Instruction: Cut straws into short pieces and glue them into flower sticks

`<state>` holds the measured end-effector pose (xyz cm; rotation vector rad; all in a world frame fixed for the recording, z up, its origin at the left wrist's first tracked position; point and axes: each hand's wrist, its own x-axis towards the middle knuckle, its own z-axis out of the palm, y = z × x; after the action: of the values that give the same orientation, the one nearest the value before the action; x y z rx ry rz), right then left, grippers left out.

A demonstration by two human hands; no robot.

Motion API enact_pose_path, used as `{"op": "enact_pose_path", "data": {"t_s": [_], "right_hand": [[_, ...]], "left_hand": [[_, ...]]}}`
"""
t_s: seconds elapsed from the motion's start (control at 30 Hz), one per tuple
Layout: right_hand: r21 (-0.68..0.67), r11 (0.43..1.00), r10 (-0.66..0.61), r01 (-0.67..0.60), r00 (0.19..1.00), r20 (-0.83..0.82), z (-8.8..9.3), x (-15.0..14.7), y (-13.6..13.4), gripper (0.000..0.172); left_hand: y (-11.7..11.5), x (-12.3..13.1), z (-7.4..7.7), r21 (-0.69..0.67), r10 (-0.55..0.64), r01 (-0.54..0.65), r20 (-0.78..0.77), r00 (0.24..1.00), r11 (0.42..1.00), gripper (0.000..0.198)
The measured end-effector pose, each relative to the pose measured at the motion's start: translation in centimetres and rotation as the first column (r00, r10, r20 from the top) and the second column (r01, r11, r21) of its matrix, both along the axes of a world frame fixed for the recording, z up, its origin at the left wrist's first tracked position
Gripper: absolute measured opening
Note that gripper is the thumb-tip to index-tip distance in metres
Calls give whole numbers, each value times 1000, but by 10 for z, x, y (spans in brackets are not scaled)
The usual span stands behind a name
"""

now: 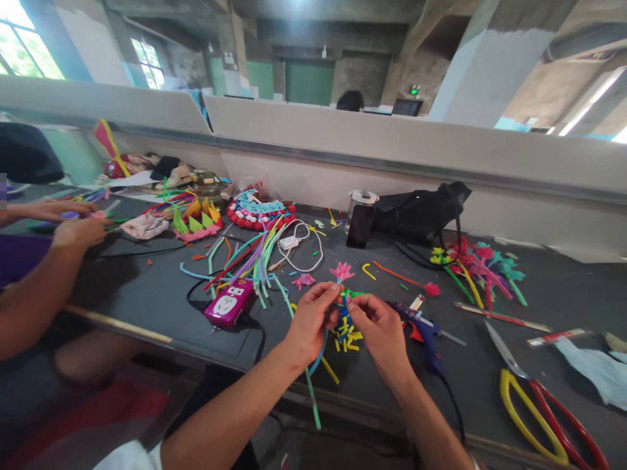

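A pink pipe-cleaner flower stands up from the fingertips of my left hand, which pinches it just below the petals. Close beside it, the thumb and fingers of my right hand are pressed together near the flower's stem; what they pinch is too small to tell. Under both hands lie short yellow pipe-cleaner pieces, with blue and green ones partly hidden by my fingers. Another pink flower rests on the table left of them. To the right of my right hand lies a dark blue glue gun.
Large scissors lie open at the right. Behind are a bunch of pipe-cleaner flowers, a black bag and a phone. Left are a purple power strip, loose pipe cleaners and another person's hands.
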<state>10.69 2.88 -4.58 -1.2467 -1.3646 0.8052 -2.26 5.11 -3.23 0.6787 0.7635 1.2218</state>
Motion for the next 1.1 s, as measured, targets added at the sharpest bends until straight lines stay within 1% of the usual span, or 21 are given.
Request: {"op": "enact_pose_path", "data": {"t_s": [0.13,0.2,0.3,0.43,0.57,0.67,0.8,0.9,1.0,1.1], "right_hand": [[-51,999,-7,2,996,-87,-1,2,2,16],[-61,998,-14,9,997,-80,-1,3,3,16],[-22,998,-60,61,998,32,-1,4,2,14],[20,992,-126,125,978,168,-5,6,-1,13],[98,976,-212,194,952,222,-5,9,-1,10],[140,977,-187,159,959,214,-4,11,-2,8],[169,978,-156,119,962,223,0,11,-6,9],[199,976,-135,87,961,242,3,13,-10,12],[246,967,-142,68,944,298,2,16,-13,14],[272,959,-176,82,923,341,1,21,-13,12]], "left_hand": [[-1,19,-9,-82,-69,77,92,993,994,26],[-2,26,-11,-117,-58,74,133,989,990,28],[-3,30,-10,-141,-28,54,175,984,989,29],[-5,31,-9,-135,-26,53,197,980,989,28],[-4,30,-10,-133,-47,71,176,983,989,28],[-3,30,-11,-130,-78,99,157,984,987,29],[-3,30,-10,-132,-78,101,168,983,986,31],[-3,30,-10,-109,-91,111,175,980,988,30],[-4,29,-12,-89,-140,158,186,973,983,28],[-4,30,-14,-85,-175,195,199,964,977,27]]}}
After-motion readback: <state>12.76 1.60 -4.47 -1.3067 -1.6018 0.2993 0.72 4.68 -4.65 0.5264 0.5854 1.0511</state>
